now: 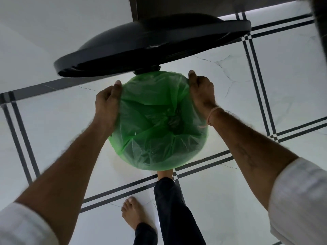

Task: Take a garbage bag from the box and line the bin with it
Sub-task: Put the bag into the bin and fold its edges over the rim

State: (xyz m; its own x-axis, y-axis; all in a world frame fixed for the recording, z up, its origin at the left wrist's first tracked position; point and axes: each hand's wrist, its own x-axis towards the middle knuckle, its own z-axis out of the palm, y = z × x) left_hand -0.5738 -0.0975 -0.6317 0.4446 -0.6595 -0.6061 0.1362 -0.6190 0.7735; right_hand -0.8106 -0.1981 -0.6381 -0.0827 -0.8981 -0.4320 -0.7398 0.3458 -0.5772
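Gripping green bag [157,121] rim: left hand [107,101], right hand [202,92].

Single head cam, looks steeply down, wide-angle. Close above both hands; left hand [107,101], right hand [201,92] mid-frame.

Both arms reach forward; left hand [108,101] at nine o'clock and right hand [201,94] at three o'clock, fingers curled closed, thumbs up.
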